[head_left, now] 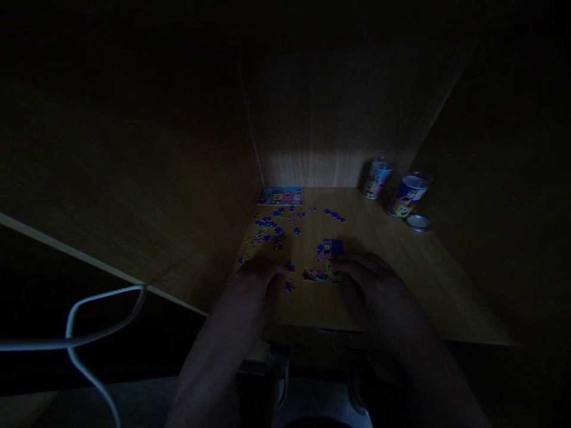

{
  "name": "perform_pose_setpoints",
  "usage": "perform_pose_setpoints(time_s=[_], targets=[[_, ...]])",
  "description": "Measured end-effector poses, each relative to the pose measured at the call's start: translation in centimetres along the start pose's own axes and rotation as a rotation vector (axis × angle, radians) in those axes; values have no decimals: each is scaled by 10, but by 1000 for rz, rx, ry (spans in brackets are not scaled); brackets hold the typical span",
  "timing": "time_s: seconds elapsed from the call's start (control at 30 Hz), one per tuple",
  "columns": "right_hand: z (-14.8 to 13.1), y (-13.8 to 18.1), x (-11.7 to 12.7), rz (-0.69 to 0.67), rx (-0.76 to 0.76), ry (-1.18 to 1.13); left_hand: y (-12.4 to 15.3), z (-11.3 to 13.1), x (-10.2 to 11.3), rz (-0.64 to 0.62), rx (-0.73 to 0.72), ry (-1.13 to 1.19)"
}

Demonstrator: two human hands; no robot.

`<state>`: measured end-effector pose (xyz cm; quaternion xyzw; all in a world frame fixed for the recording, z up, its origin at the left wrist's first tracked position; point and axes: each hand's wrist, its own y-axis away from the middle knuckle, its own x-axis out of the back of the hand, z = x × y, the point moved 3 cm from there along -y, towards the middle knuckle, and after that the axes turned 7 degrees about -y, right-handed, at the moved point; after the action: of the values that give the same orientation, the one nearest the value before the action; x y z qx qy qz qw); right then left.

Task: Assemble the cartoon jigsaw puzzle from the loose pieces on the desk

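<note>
In the dim head view, my right hand (372,276) is at the partly joined jigsaw puzzle (329,249). Its fingertips are on a yellow puzzle piece (331,268), which lies between the upper joined block and the bottom strip (314,276). The fingers cover part of the right side. My left hand (254,279) hovers low at the left, fingers apart and holding nothing I can see. Close to its fingertips lie two loose puzzle pieces (289,266), one above the other. Its far fingers are hidden in shadow.
Several loose puzzle pieces (267,223) spread at the left, with a short joined row (334,215) farther right. A picture card (281,196) lies at the back. Two printed canisters (378,178) and a round lid (418,223) stand right. Wooden panels (312,119) enclose the surface; a white cable (84,297) hangs left.
</note>
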<state>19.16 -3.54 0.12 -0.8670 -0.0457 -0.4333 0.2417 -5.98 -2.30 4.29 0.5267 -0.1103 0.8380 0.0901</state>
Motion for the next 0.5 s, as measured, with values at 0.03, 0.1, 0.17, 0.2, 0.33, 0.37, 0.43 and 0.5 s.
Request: perform_pose_setpoints(time_s=[0.03,0.1,0.17,0.2,0.33,0.37,0.43,0.5], targets=[[0,0,0,-2,-1,1,0,-1,0,3,9,-6],[0,0,0,-4,-6,5,0,-1,0,-8,17,-14],[-1,0,1,-1,-5,8,0,0,1,-21,22,-24],[-2,-1,1,3,0,8,0,2,1,-34,19,-26],[-5,-2,3,23,8,-2,0,4,-2,-86,2,-8],[-6,-2,3,26,5,-4,0,4,-3,-95,3,-4],[-5,-2,3,24,2,-2,-1,3,-5,-94,4,6],[-4,-1,2,15,-1,3,0,1,-6,-85,0,20]])
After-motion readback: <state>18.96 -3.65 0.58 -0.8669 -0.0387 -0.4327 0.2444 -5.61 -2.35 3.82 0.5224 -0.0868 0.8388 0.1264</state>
